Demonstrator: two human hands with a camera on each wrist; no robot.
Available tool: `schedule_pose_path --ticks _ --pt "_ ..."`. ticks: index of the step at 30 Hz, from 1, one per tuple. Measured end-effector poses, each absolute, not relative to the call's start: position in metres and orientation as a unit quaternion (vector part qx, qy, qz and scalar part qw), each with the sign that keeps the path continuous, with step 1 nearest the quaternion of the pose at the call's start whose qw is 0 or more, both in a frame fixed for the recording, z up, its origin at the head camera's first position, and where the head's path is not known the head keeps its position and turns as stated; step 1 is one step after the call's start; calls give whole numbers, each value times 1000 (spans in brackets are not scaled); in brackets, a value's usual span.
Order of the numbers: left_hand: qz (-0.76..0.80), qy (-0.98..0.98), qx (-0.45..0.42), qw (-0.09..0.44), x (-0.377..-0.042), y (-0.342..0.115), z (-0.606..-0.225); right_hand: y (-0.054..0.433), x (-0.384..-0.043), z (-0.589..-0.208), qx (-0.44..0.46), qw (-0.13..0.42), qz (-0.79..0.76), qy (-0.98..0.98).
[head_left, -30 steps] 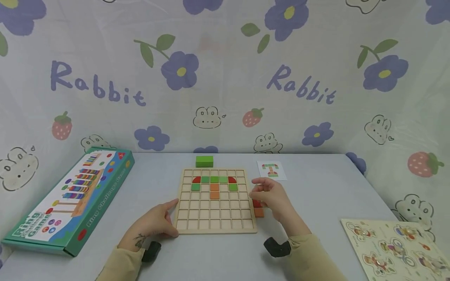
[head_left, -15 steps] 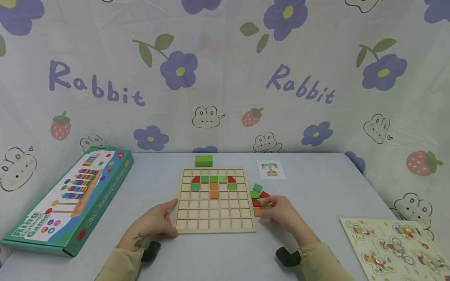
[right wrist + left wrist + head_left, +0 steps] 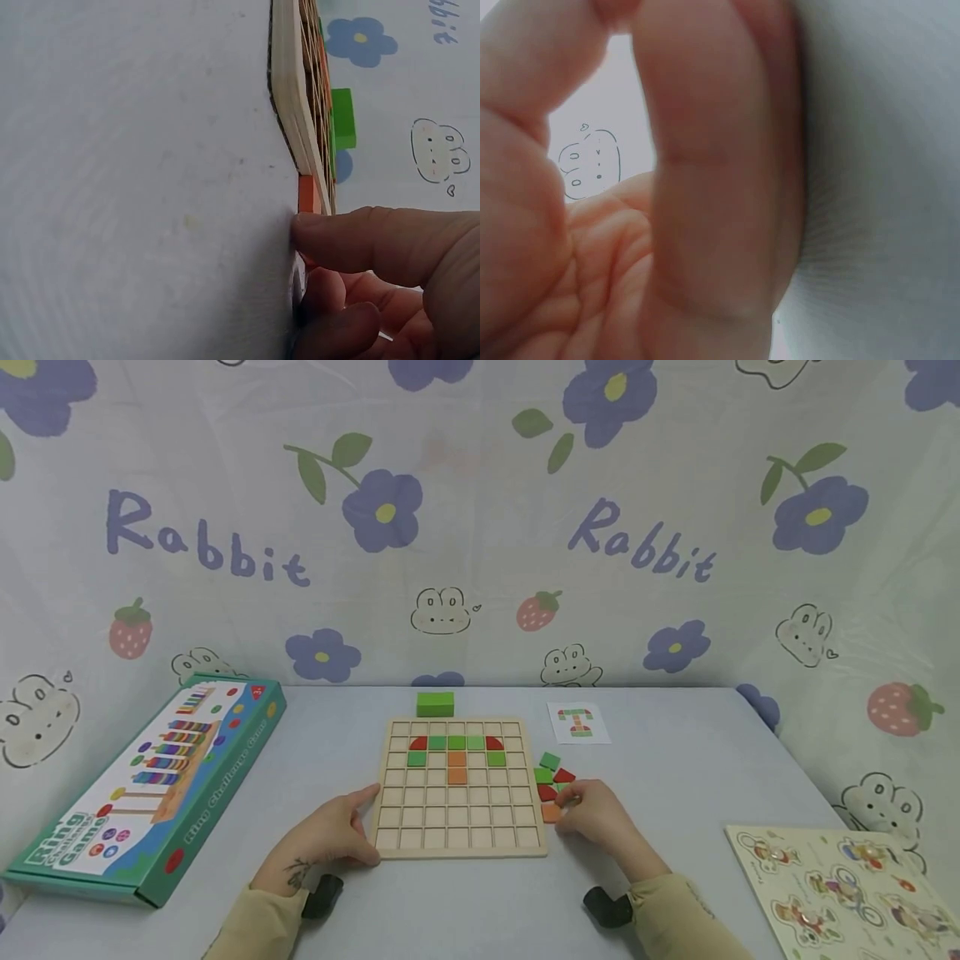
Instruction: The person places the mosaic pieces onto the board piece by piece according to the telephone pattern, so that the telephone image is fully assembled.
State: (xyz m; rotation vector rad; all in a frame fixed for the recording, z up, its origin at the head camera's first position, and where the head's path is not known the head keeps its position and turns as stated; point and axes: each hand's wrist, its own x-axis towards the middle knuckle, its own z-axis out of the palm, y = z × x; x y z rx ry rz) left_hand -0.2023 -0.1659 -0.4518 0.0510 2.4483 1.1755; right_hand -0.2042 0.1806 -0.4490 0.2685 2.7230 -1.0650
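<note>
A wooden grid board (image 3: 460,854) lies on the table. Red, green and orange tiles fill some of its upper cells. At its left edge, my left hand (image 3: 326,833) rests with index finger and thumb spread, touching the frame. Just off the right edge, my right hand (image 3: 600,814) pinches an orange tile (image 3: 551,813) low at the table. The right wrist view has the thumb (image 3: 341,232) against this orange tile (image 3: 306,195); the other fingertips are partly hidden. Beside it are a red tile (image 3: 546,792), a green tile (image 3: 543,775) and other small pieces.
A pattern card (image 3: 592,735) lies behind the loose tiles. Behind the board is a green block (image 3: 436,704). A ring game box (image 3: 217,768) stands at the left, and a wooden picture puzzle (image 3: 795,860) lies at the right front. A patterned cloth hangs behind.
My right hand has moved from above the loose tiles down and right to the orange tile, uncovering the green and red ones. The left hand stays at the board's edge.
</note>
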Motion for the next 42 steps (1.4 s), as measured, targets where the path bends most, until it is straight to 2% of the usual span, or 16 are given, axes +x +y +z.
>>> schedule_pose_path --ticks 6,11,16,25,42 --pt "426 879 19 213 -201 -165 -451 184 -204 -447 102 106 -375 915" --pt "426 879 20 213 -201 -165 -451 181 -208 -439 92 77 -464 878" --pt "425 880 19 211 -201 -165 -451 160 -214 -433 83 63 -545 832" --pt "430 878 22 209 -200 -165 -453 115 -220 -439 42 87 -637 765" --pt "425 881 26 207 -202 -166 -451 72 -229 -457 51 90 -501 859"
